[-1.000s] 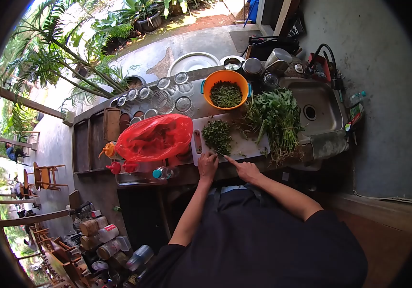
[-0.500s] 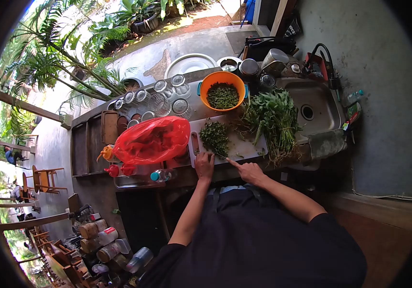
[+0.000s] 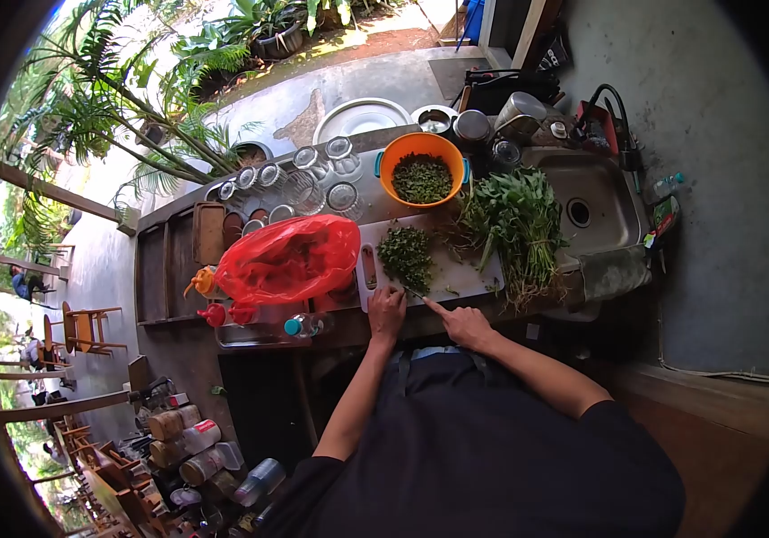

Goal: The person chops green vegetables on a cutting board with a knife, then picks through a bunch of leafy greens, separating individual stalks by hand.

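Observation:
A white cutting board (image 3: pixel 456 280) lies on the counter in front of me, bearing a heap of chopped greens (image 3: pixel 405 255). My left hand (image 3: pixel 387 310) is closed at the heap's near edge, its fingers pointing down; what they pinch is hidden. Across the board's near edge my right hand (image 3: pixel 464 324) grips a knife (image 3: pixel 414 293), index finger stretched along it. The dark blade points toward my left fingers. To the right lies a large bunch of uncut leafy greens (image 3: pixel 523 224), roots toward me. Behind the board stands an orange basin (image 3: pixel 387 184) holding more chopped greens.
A red plastic bag (image 3: pixel 290 260) sits left of the board, with a teal-capped bottle (image 3: pixel 305 325) before it. Upturned glasses (image 3: pixel 342 197) stand behind the bag. On the right is a metal sink (image 3: pixel 613 184) with a cloth (image 3: pixel 616 272) over its near edge.
The whole view has shifted slightly, with counter things appearing a little further right. Both hands keep nearly the same place at the board's near edge, and the knife stays in my right hand.

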### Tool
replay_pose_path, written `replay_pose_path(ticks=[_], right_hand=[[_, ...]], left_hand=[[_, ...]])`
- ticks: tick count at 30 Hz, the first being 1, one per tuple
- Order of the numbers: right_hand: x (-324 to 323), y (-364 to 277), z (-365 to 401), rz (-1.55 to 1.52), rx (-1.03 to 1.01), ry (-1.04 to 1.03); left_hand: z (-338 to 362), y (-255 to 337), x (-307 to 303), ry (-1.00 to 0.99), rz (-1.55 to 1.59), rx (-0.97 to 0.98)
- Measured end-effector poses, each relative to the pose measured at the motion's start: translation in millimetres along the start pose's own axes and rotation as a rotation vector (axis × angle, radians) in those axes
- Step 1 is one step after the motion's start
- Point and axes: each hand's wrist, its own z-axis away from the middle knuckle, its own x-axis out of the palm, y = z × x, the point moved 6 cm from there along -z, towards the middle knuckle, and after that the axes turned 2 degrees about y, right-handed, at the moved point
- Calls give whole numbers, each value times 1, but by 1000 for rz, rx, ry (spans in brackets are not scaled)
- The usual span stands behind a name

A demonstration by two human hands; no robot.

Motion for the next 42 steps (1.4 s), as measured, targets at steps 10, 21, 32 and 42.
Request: replay_pose_path(ticks=[10,21,32,42], right_hand=[[20,5,-30,1,-13,74],[16,23,-4,-26,33,-26],[-48,72,-3,-140,-121,312],[-28,69,-40,4,-226,213]], left_hand=[[4,-3,4,1,-8,31],[3,-1,1,26,22,37],[-1,-25,3,-1,293,-141],[-3,-26,-8,3,381,-197]])
